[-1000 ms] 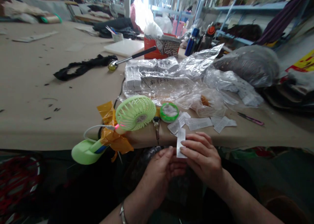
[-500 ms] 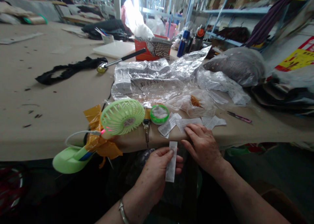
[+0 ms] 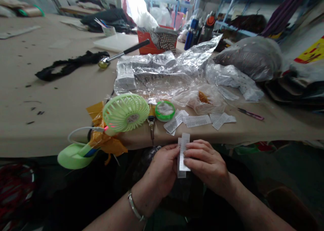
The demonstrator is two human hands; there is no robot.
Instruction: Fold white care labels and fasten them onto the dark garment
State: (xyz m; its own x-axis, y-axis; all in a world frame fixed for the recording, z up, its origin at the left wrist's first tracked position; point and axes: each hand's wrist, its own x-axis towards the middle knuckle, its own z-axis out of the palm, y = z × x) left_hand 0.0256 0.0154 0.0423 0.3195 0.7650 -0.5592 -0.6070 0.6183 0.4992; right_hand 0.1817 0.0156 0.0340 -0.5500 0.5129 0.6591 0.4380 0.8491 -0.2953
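My left hand (image 3: pixel 162 170), with a bracelet at the wrist, pinches a narrow white label strip (image 3: pixel 181 174) in front of the table edge. A second white label strip (image 3: pixel 185 153) is held by my right hand (image 3: pixel 206 165) and overlaps the first one, a little higher. The fingertips of both hands are close together at the strips. Just beyond them on the table lie printed white labels: a loose pile (image 3: pixel 176 122), one flat label (image 3: pixel 197 121) and crossed ones (image 3: pixel 222 120). Any print on the held strips is too faint to read.
A green fan (image 3: pixel 126 113) is taped at the table edge, beside a screwdriver-like tool (image 3: pixel 151 128) and a green round tub (image 3: pixel 164 111). Behind are plastic-wrapped white bundles (image 3: pixel 126 76), a bag with orange bands (image 3: pixel 202 97) and thread snips (image 3: pixel 250 114). A hammer (image 3: pixel 124 54) lies farther back.
My right hand has come off the labels on the table toward my left hand, with a second strip now in its fingers. The two strips now overlap. The view has tilted slightly down.
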